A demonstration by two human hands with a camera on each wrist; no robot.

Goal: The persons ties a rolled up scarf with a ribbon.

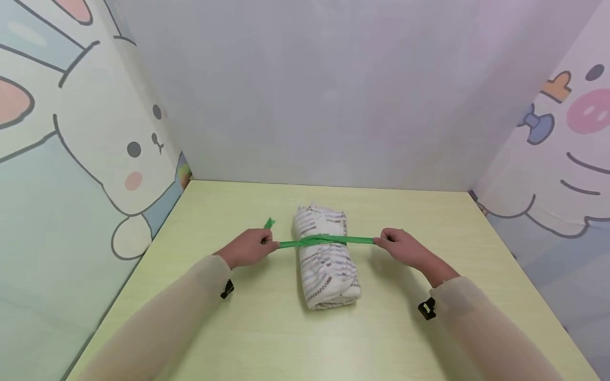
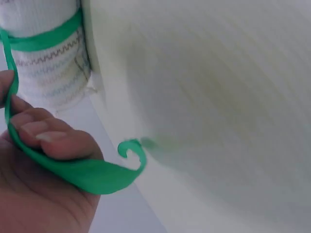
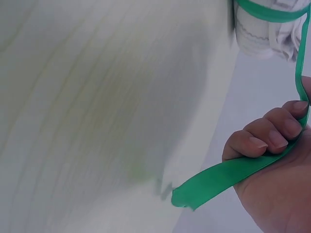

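Observation:
A rolled cloth, white with rows of small patterned stripes, lies lengthwise on the table. Round its middle runs a green ribbon, its two ends crossed on top and stretched out sideways. My left hand pinches one end at the left of the roll, and a curled tail of ribbon sticks out past the palm in the left wrist view. On the right, my right hand grips the other end with curled fingers; its loose tail hangs beyond the palm in the right wrist view.
The pale wooden table extends around the roll. Behind it stands a plain grey-white wall panel. Side panels with a cartoon rabbit and a cartoon pig border the left and right edges.

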